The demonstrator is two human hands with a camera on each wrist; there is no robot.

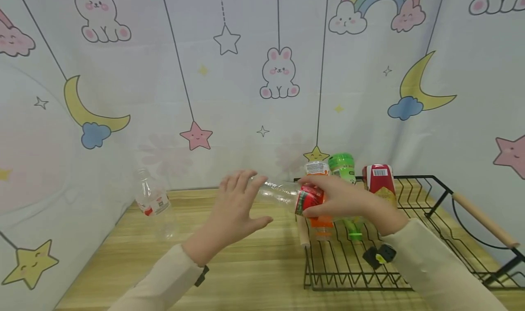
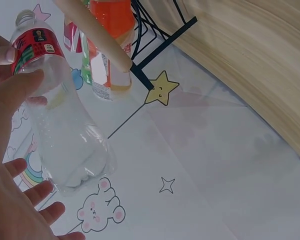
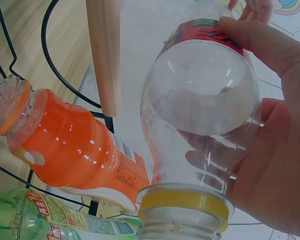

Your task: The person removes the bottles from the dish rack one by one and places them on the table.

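My right hand (image 1: 348, 199) grips a clear plastic bottle (image 1: 280, 193) around its red label, over the left end of a black wire rack (image 1: 340, 288). The bottle lies nearly level in the head view, its base pointing left. In the right wrist view its uncapped neck carries a yellow ring (image 3: 185, 205). My left hand (image 1: 229, 213) is beside the base, fingers spread and thumb held apart. From the left wrist, the thumb (image 2: 22, 90) overlaps the bottle near its label, while the fingers extend past its other side. The bottle looks drained of liquid.
In the rack are an orange-labelled bottle (image 1: 321, 221), a green bottle (image 1: 342, 162) and a red container (image 1: 379, 176). Wooden handles (image 1: 486, 220) top the rack's ends. Another clear bottle (image 1: 152, 197) stands at the left of the wooden table (image 1: 135, 265), before a patterned curtain (image 1: 238, 101).
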